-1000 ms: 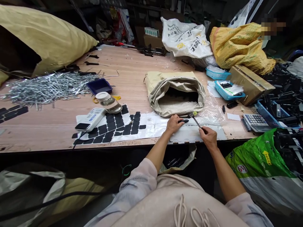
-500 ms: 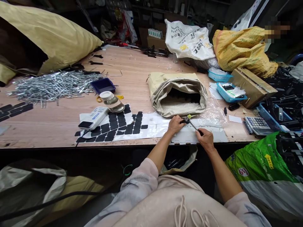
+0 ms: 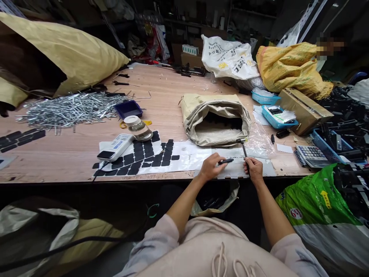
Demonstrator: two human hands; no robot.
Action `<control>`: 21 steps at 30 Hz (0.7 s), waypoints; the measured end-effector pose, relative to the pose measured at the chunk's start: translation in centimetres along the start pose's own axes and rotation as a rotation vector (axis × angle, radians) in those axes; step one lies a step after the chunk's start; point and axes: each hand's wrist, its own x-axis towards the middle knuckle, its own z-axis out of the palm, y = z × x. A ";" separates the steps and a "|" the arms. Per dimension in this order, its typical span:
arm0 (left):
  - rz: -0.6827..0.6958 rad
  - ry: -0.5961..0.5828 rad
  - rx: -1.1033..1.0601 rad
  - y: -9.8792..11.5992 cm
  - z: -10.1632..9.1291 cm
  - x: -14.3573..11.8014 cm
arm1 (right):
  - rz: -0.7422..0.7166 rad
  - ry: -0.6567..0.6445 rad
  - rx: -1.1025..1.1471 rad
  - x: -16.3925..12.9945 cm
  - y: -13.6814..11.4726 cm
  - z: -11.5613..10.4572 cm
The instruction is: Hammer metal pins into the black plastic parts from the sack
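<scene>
Hammer raised over the part, lower centre.
My left hand (image 3: 210, 167) pinched a black part (image 3: 225, 161); my right hand (image 3: 252, 170) gripped the small hammer (image 3: 243, 147), blow not yet landed.

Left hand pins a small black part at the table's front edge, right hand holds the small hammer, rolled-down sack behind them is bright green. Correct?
One thing is off: the rolled-down sack behind the left hand and right hand is beige, not green, as the head view shows. The black part and hammer are as stated.
</scene>
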 end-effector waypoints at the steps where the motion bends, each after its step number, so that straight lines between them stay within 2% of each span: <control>1: 0.051 -0.041 0.005 0.7 -0.2 -1.9 | 0.000 0.001 0.011 0.0 0.1 0.0; 3: 0.075 -0.178 0.051 1.9 -0.4 -5.7 | 0.003 -0.001 0.025 0.0 0.3 0.0; 4: 0.038 -0.257 0.096 2.2 -0.3 -7.4 | 0.003 -0.004 0.026 0.0 0.3 0.0; 7: -0.226 -0.503 0.308 2.1 -0.3 -11.0 | 0.001 -0.004 0.017 -0.1 0.2 0.1; 9: -0.396 -0.676 0.429 1.8 -0.5 -11.7 | 0.000 -0.005 0.013 -0.2 0.0 0.1; 10: -0.432 -0.753 0.434 1.8 -0.8 -11.4 | 0.001 -0.008 0.013 -0.3 -0.1 0.1; 11: -0.432 -0.811 0.388 1.9 -1.2 -10.7 | 0.002 -0.010 0.013 -0.3 -0.1 0.2; 13: -0.353 -0.860 0.164 2.5 -2.2 -8.2 | 0.001 -0.010 0.015 -0.5 -0.2 0.2; 15: -0.249 -0.817 -0.117 3.2 -2.9 -4.1 | -0.005 0.002 0.015 -0.5 -0.2 0.2; 17: -0.212 -0.680 -0.290 3.5 -2.9 1.2 | -0.008 0.007 0.016 -0.6 -0.1 0.2; 19: -0.258 -0.408 -0.308 3.0 -1.9 6.9 | -0.009 0.010 0.013 -0.6 0.0 0.3; 21: -0.318 -0.095 -0.182 1.9 -0.2 12.5 | -0.009 0.012 0.003 -0.5 0.1 0.3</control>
